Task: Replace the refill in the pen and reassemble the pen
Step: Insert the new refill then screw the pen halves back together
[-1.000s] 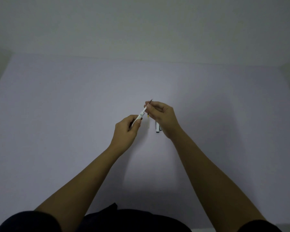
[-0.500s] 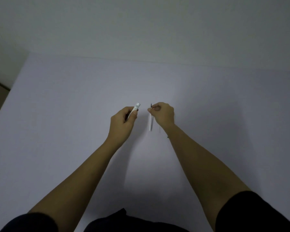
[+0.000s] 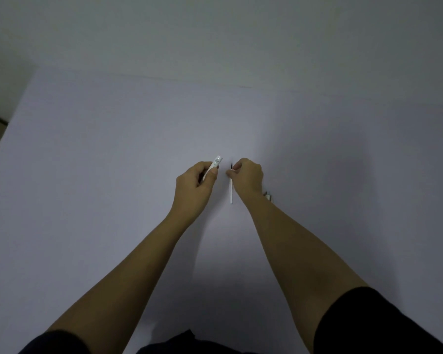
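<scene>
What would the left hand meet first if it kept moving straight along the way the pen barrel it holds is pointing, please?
The left hand aims the pen barrel up and slightly right, away from the person. That line seems to pass left of the refill in the right hand; beyond it only bare table shows, though depth is uncertain.

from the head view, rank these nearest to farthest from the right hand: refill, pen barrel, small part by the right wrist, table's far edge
1. Refill: pinched in the right hand, hanging down below the fingers.
2. Small part: on the table just right of the right wrist.
3. Pen barrel: to the left, held in the left hand.
4. Table's far edge: well beyond both hands.

2 and 3 are close.
</scene>
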`<action>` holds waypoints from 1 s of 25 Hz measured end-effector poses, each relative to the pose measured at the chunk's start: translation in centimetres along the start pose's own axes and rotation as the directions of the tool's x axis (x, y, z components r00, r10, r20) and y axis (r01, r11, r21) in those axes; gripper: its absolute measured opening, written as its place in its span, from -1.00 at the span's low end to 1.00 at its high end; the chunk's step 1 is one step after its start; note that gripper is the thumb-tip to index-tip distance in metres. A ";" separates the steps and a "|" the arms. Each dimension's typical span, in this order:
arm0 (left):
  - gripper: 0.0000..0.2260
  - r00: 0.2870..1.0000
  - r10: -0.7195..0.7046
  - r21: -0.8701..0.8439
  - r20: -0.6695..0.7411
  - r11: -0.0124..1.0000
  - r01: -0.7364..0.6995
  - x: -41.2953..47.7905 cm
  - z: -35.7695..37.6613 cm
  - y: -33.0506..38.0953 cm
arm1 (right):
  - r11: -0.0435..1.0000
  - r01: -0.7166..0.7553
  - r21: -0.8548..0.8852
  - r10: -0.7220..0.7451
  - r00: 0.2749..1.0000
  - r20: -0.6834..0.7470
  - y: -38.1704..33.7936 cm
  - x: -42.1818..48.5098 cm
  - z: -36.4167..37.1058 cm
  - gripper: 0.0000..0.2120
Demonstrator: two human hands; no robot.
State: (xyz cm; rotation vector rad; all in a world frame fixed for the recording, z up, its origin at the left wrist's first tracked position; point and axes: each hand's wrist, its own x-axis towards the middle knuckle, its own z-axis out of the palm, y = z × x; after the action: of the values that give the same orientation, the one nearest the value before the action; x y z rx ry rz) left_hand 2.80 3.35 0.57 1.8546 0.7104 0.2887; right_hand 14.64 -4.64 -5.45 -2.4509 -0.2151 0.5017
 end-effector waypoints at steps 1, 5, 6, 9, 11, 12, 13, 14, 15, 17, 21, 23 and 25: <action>-0.90 1.000 0.001 0.003 0.001 1.000 -0.001 0.0 0.1 0.0 | 1.000 0.001 0.004 -0.001 1.000 0.001 0.0 0.0 -0.1 -0.82; -0.91 1.000 -0.007 -0.004 0.000 1.000 0.007 -0.1 0.4 0.5 | 0.999 0.014 0.033 -0.013 1.000 -0.013 0.1 0.0 -1.2 -0.80; -0.90 1.000 -0.009 -0.007 0.005 1.000 0.009 -0.2 0.5 0.6 | 0.999 0.016 0.037 -0.015 1.000 -0.026 0.2 0.1 -1.7 -0.80; -0.87 1.000 -0.013 -0.017 0.022 1.000 0.014 -0.4 0.8 1.0 | 0.999 0.022 0.029 -0.020 0.997 -0.078 0.9 0.6 -3.5 -0.82; -0.85 1.000 -0.012 -0.021 0.026 1.000 0.013 -0.5 0.9 1.2 | 1.000 0.022 0.008 -0.022 0.996 -0.087 1.7 0.9 -4.5 -0.81; -0.85 1.000 -0.012 -0.021 0.027 1.000 0.012 -0.5 1.0 1.3 | 1.000 0.019 -0.015 -0.020 0.997 -0.070 2.1 1.0 -4.9 -0.79; -0.86 1.000 -0.013 -0.020 0.027 1.000 0.013 -0.5 0.9 1.3 | 0.999 0.015 -0.047 -0.016 0.999 -0.036 2.5 1.0 -5.0 -0.75; -0.86 1.000 -0.014 -0.016 0.027 1.000 0.015 -0.5 0.9 1.3 | 0.996 0.012 -0.091 -0.011 1.000 0.009 2.6 1.1 -5.0 -0.71; -0.87 1.000 -0.015 -0.013 0.026 1.000 0.016 -0.4 0.8 1.2 | 0.991 0.011 -0.135 -0.004 0.999 0.052 2.7 1.1 -4.8 -0.68; -0.87 1.000 -0.014 -0.005 0.021 1.000 0.014 -0.3 0.5 1.2 | 0.982 0.009 -0.187 0.007 0.996 0.089 2.6 1.3 -4.3 -0.68; -0.88 1.000 -0.016 0.012 0.004 1.000 0.016 0.0 -0.1 1.0 | 0.985 0.006 -0.172 0.003 0.999 0.052 2.4 1.6 -3.4 -0.78; -0.86 1.000 -0.016 0.020 0.000 1.000 0.016 0.0 -0.4 0.8 | 0.993 -0.046 -0.105 0.051 0.998 0.043 2.4 1.9 -3.5 -0.75; -0.85 1.000 -0.016 0.026 -0.007 1.000 0.016 0.0 -0.6 0.8 | 0.994 -0.112 -0.007 0.113 0.993 0.047 2.1 2.2 -4.0 -0.73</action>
State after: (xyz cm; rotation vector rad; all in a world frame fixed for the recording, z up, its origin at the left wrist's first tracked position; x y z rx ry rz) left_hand 2.76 3.58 1.48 1.8729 0.7366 0.2761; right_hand 18.30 -7.90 -4.40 -2.4670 -0.0979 0.6089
